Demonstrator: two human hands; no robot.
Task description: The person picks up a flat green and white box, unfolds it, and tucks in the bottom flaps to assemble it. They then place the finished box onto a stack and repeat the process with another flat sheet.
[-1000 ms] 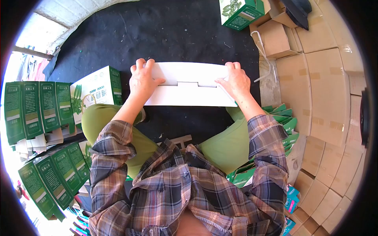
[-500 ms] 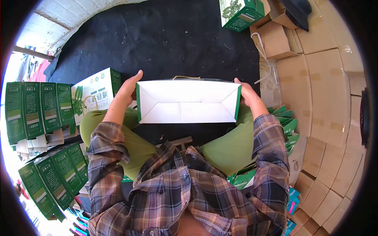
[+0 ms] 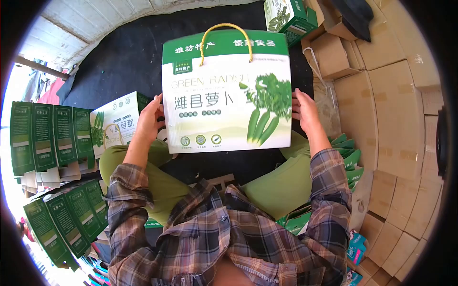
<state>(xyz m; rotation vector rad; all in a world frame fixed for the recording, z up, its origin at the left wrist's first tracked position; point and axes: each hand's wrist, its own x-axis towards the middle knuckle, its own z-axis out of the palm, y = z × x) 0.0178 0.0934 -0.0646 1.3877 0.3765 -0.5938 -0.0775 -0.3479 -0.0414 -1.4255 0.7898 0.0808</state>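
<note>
A white-and-green radish gift box [image 3: 210,114] is held out in front of me, its printed front panel towards me. Radishes and the words "GREEN RADISH" are printed on it. A yellow rope handle [image 3: 225,25] arches over its green top band. My left hand [image 3: 151,120] is against the box's left side, with the fingertips partly hidden behind the edge. At the right side, my right hand [image 3: 305,108] presses its fingers to the box edge. The box is supported between both hands above my crossed legs.
Several green cartons [image 3: 45,138] stand in rows at the left, beside another printed radish box [image 3: 117,125]. Flattened green cartons [image 3: 350,159] lie by my right knee. Brown cardboard boxes [image 3: 396,119] are stacked along the right. Black sheeting [image 3: 129,62] covers the floor ahead.
The gift box has turned: its white, creased end faced me before, and now the printed front and rope handle show. Both hands remain at its sides, the right one slightly farther right.
</note>
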